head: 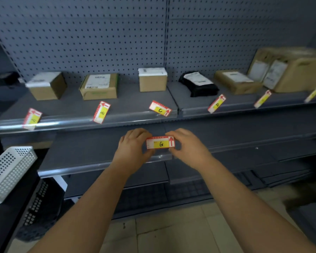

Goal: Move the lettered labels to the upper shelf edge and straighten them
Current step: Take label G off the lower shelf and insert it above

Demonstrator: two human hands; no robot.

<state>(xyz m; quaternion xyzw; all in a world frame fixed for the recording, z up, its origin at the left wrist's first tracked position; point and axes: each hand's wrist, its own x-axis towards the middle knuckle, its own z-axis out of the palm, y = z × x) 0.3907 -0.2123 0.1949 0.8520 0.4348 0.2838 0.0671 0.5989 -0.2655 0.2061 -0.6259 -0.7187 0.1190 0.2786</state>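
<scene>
A red, white and yellow label marked G is pinched level between my left hand and my right hand, just above the lower shelf's front edge. Along the upper shelf edge lie crooked labels: label A at the left, label B, label C near the middle and label D. Two more labels, a fifth label and a blurred sixth label, tilt at the right; their letters are unreadable.
Cardboard parcels and a black bag stand at the back of the upper shelf against grey pegboard. A big box sits far right. A white perforated basket juts out at lower left.
</scene>
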